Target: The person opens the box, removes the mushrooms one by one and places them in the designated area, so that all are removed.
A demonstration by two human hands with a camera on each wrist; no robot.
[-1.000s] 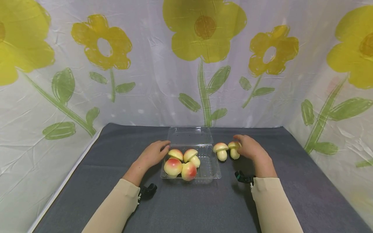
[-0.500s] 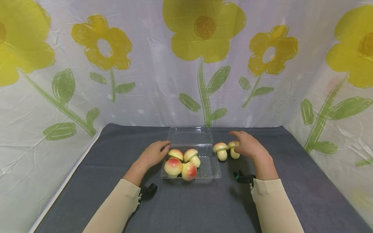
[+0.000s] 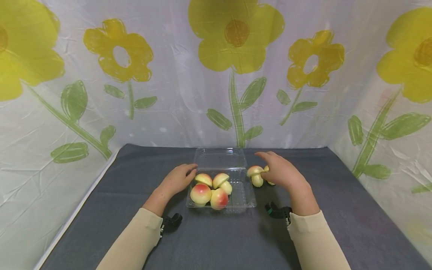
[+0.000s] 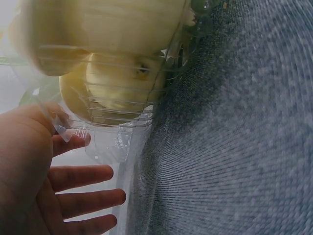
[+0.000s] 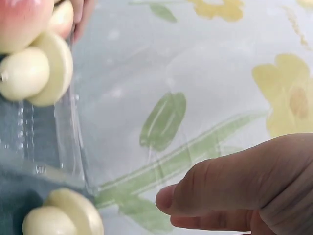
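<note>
A clear plastic clamshell box (image 3: pixel 243 191) stands on the table with its lid laid back. Several toy mushrooms with red-tinged yellow caps fill its left side, one being a mushroom (image 3: pixel 200 194) at the front. My left hand (image 3: pixel 176 179) rests at the box's left rim; in the left wrist view its fingers (image 4: pixel 88 201) are spread and fairly straight. Right of the box stands a mushroom (image 3: pixel 257 180), and beside it a second mushroom (image 3: pixel 271 183) is mostly hidden behind my right hand (image 3: pixel 284 171). That hand hovers over them, thumb and fingers apart, holding nothing.
The box's clear lid (image 3: pixel 220 157) lies toward the back. Dark cloth (image 3: pixel 216 240) covers the table, and a flower-printed curtain (image 3: pixel 175 112) hangs behind and at both sides. Black wrist straps (image 3: pixel 173 222) are on both wrists.
My right hand has drawn off the far right mushroom and shifted left toward the nearer one, now covering more of the far one. The left hand stays at the box.
</note>
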